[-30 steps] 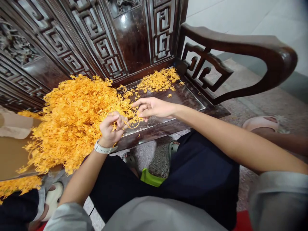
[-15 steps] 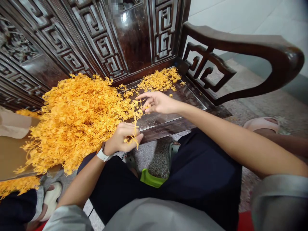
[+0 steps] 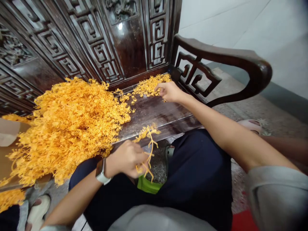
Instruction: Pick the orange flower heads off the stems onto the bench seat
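Observation:
A big heap of orange plastic sprigs (image 3: 67, 122) covers the left of a dark carved wooden bench seat (image 3: 158, 114). My left hand (image 3: 127, 158), with a watch on the wrist, is closed around one branched orange sprig (image 3: 147, 146) held over my lap, just off the seat's front edge. My right hand (image 3: 169, 91) reaches to the far right of the seat, fingers curled at the edge of a small pile of orange pieces (image 3: 150, 86); what it holds, if anything, is too small to make out.
The bench's carved back (image 3: 108, 41) and curved armrest (image 3: 223, 57) close in the far and right sides. A green stool (image 3: 146, 186) shows between my knees. Cardboard (image 3: 7, 160) lies under the heap at left. Slippered feet (image 3: 36, 211) of others are at lower left and right.
My left hand has drawn back from the heap toward my lap with a sprig. My right hand has moved away from the heap to the small pile at the far right.

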Demonstrator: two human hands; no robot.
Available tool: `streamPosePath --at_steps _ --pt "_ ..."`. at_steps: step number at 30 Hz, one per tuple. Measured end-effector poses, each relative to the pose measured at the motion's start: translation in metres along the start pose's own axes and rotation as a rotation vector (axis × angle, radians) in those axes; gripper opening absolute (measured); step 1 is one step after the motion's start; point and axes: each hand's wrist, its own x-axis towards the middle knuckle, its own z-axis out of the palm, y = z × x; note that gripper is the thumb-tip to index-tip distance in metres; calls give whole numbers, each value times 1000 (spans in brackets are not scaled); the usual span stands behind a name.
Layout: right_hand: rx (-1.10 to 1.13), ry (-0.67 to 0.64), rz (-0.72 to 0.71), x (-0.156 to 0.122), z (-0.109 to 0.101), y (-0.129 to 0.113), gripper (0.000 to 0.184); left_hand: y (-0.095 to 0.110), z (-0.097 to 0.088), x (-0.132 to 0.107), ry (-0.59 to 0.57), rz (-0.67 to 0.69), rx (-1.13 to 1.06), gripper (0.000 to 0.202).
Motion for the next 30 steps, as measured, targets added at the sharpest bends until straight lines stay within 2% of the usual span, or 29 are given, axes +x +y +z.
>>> streamPosePath --at_steps 3,5,6,7,10,11,12,13,14,16,17,18,19,21,23,25,27,30 --pt "-9 72 49 -7 -26 8 18 -2 5 -11 58 59 132 23" --pt "1 -47 79 -20 -30 -5 12 -12 1 -14 84 55 183 20" --pt "26 -191 98 -27 -29 -16 15 -17 -2 -15 93 51 191 19" --pt "76 -408 120 -34 -28 -29 20 -22 -6 -15 102 47 201 19" --pt "249 -1137 146 -46 -25 -66 32 -33 -17 -13 109 34 259 21" --pt "333 -1244 111 -47 -25 -73 34 -35 -20 -12 104 26 280 22" --pt "449 -1211 65 -44 -24 -76 36 -36 -21 -12 99 15 298 22" --pt "588 -1033 28 -40 -23 -75 38 -37 -22 -11 95 -1 309 24" --pt "730 -741 23 -33 -21 -72 40 -37 -22 -11 91 -23 312 25" --pt "911 -117 176 -19 -12 -60 37 -39 -20 -10 79 -66 292 29" --pt "934 75 298 -14 -6 -53 32 -39 -19 -11 73 -87 276 30" --pt "929 160 414 -10 2 -48 26 -40 -17 -11 67 -102 263 29" --pt "916 170 496 -8 9 -45 22 -40 -16 -12 62 -110 259 28" --pt "900 75 559 -11 24 -44 19 -39 -14 -12 83 -98 296 25" --pt "847 -44 536 -19 36 -49 16 -37 -11 -8 149 -68 346 28" --pt "690 -142 460 -29 45 -57 16 -34 -6 1 255 -59 338 32" --pt "538 -270 381 -37 50 -66 33 -32 1 11 336 -93 272 33" --pt "539 -538 336 -44 54 -76 61 -31 12 24 284 -117 245 33"
